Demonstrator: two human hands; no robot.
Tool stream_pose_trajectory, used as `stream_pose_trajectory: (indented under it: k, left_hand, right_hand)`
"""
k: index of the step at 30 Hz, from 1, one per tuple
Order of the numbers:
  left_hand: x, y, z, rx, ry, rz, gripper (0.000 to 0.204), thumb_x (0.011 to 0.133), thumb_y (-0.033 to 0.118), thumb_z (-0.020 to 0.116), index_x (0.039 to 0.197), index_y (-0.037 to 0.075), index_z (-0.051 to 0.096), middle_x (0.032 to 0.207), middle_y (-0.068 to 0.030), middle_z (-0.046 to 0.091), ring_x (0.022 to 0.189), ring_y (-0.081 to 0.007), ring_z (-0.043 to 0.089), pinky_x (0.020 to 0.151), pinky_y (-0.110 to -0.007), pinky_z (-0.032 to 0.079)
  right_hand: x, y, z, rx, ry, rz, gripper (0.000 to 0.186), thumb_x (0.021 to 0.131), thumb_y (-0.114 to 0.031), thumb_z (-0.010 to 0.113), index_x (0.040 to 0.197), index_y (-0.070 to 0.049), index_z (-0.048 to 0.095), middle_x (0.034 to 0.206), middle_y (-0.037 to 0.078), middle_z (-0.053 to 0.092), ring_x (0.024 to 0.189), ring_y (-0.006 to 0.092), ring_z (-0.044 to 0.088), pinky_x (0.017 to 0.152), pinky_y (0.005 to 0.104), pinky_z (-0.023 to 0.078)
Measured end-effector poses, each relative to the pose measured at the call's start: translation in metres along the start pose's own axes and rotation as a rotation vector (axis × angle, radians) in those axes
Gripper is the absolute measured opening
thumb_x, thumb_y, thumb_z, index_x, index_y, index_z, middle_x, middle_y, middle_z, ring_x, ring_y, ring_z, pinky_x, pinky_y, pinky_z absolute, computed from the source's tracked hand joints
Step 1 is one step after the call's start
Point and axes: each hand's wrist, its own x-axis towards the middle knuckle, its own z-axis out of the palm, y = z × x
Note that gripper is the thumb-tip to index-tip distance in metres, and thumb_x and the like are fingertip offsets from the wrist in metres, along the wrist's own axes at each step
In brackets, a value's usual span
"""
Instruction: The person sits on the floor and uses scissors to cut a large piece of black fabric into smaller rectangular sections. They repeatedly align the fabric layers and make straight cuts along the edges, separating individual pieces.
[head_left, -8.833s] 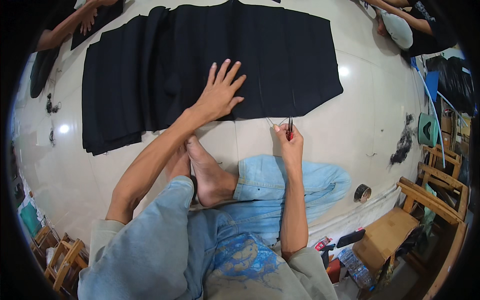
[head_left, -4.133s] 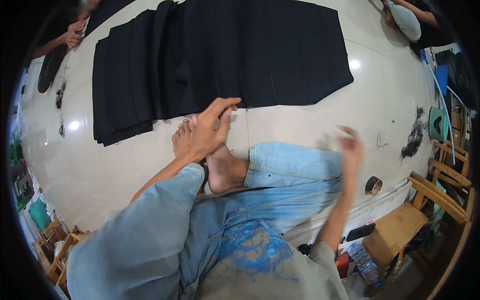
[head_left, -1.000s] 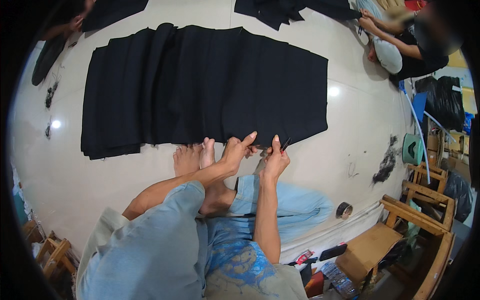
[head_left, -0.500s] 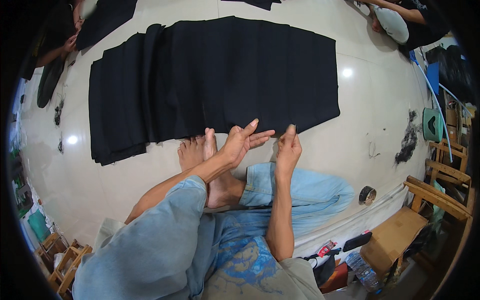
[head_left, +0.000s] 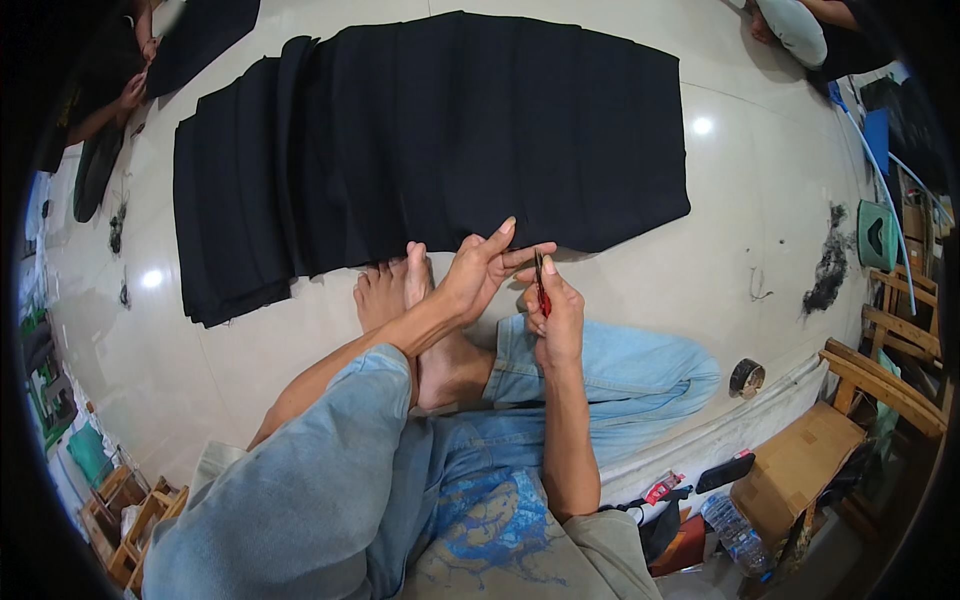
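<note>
matt black cloth (head_left: 430, 140) on glossy tiled floor (head_left: 770, 200)

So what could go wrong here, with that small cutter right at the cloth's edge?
The right hand holds a small red-handled cutter close to the left hand fingers, so a slip might nick them. The black fabric lies right at the blades; a stray snip could cut it. The bare feet rest near that edge too.

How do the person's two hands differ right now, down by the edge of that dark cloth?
The left hand is spread, fingers stretched out toward the near edge of the dark cloth; the right hand is curled shut. The right hand grips a small red-handled tool; the left hand holds no tool. Both are bare and sit close together just above the feet.
</note>
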Motion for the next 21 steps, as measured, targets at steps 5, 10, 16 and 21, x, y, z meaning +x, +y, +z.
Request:
stream_pose_trajectory:
  k: [5,10,16,21]
  left_hand:
    - [0.002,-0.003,-0.006,0.016,-0.035,0.011,0.043,0.108,0.032,0.046,0.082,0.004,0.065,0.118,-0.0316,0.066,0.101,-0.028,0.073,0.101,-0.04,0.051]
    - [0.002,-0.001,-0.006,-0.014,-0.06,-0.013,0.042,0.108,0.032,0.045,0.085,0.003,0.066,0.118,-0.0315,0.066,0.102,-0.0269,0.072,0.101,-0.039,0.051]
    - [0.003,-0.003,-0.008,0.004,-0.049,-0.009,0.045,0.108,0.033,0.045,0.085,0.001,0.068,0.11,-0.0291,0.069,0.097,-0.0245,0.073,0.101,-0.04,0.05]
    - [0.0,-0.001,0.001,0.02,-0.027,-0.001,0.051,0.108,0.032,0.043,0.076,0.001,0.069,0.079,-0.0183,0.071,0.099,-0.0242,0.072,0.105,-0.042,0.048]
  right_hand:
    - [0.002,0.002,0.0,0.013,-0.026,0.011,0.044,0.105,-0.041,0.051,0.096,-0.001,0.065,0.058,-0.003,0.048,0.04,0.0009,0.029,0.036,0.0181,0.022]
    - [0.001,-0.004,0.008,-0.025,0.015,0.034,0.043,0.105,-0.041,0.051,0.095,-0.002,0.065,0.057,-0.004,0.045,0.04,0.0012,0.029,0.036,0.0187,0.021]
    - [0.006,-0.008,0.008,-0.007,-0.015,0.024,0.041,0.104,-0.041,0.053,0.091,-0.004,0.063,0.056,-0.004,0.044,0.039,0.0014,0.029,0.036,0.0187,0.021]
    - [0.01,-0.003,0.006,0.004,-0.009,0.019,0.037,0.104,-0.038,0.055,0.087,-0.005,0.063,0.055,-0.004,0.044,0.039,0.001,0.029,0.036,0.018,0.02]
